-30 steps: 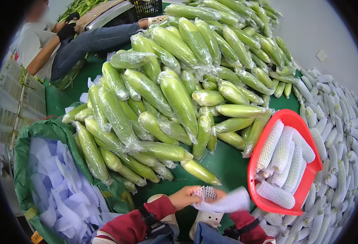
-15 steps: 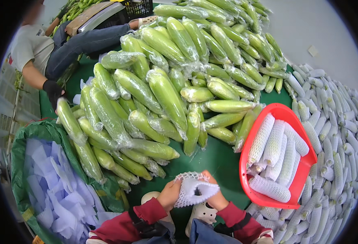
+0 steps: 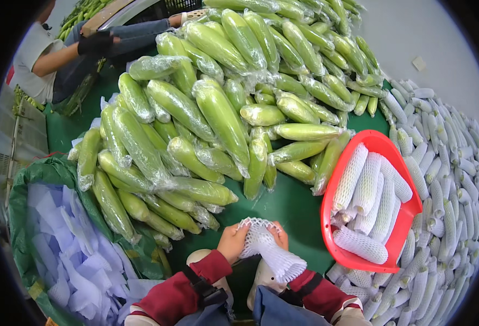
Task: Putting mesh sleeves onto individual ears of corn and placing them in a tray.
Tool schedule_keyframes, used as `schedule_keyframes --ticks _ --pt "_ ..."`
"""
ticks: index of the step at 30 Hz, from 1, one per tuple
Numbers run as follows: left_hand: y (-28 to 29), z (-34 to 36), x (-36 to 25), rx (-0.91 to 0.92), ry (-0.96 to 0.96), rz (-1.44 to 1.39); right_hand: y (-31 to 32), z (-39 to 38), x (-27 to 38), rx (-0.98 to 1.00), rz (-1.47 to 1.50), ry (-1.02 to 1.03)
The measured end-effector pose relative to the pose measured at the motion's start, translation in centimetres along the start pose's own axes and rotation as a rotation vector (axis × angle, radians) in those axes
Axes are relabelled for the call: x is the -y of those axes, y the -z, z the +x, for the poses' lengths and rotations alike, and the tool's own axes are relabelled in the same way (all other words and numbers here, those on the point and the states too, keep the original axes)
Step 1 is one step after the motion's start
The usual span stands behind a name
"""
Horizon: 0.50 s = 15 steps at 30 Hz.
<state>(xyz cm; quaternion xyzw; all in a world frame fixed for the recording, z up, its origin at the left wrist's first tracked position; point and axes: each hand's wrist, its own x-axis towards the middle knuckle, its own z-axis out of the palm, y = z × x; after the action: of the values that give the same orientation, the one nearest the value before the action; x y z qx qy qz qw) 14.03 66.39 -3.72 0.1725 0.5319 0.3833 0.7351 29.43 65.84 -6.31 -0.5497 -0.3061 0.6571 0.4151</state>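
Low in the middle, between my knees, a white foam net sleeve (image 3: 266, 251) is held in both hands. My left hand (image 3: 232, 243) is closed on its left edge, and my right hand (image 3: 279, 237) pinches the right edge. Its wide mouth faces away from me, stretched between the fingers, while its narrower body flares out toward the lower right. No cob shows inside it. Ahead of my hands lies a big heap of green corn cobs (image 3: 223, 125) wrapped in clear film. To the right, a red plastic scoop (image 3: 332, 247) holds several sleeved cobs (image 3: 361, 244).
At my left stands a green woven sack (image 3: 22, 217) full of flat foam sleeves (image 3: 82, 255). A large pile of sleeved cobs (image 3: 446, 217) covers the right side. Another person in a dark glove (image 3: 95, 43) sits at the far left by a bin.
The sleeve has swung so its body points to the lower right, its mouth turned away from me. The other person's gloved hand has let go of a cob and pulled back.
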Motion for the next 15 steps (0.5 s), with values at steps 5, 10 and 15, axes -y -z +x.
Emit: schedule_keyframes --ticks 5,10,15 --pt "-0.2 0.9 0.0 0.024 0.020 -0.091 0.1 0.5 0.3 -0.044 -0.142 0.096" --pt "1.7 3.6 5.1 -0.001 -0.110 0.215 0.8 0.2 1.1 -0.070 -0.232 0.093" --pt "1.8 3.5 6.0 -0.080 -0.113 0.165 0.3 0.5 -0.3 -0.095 0.000 -0.053"
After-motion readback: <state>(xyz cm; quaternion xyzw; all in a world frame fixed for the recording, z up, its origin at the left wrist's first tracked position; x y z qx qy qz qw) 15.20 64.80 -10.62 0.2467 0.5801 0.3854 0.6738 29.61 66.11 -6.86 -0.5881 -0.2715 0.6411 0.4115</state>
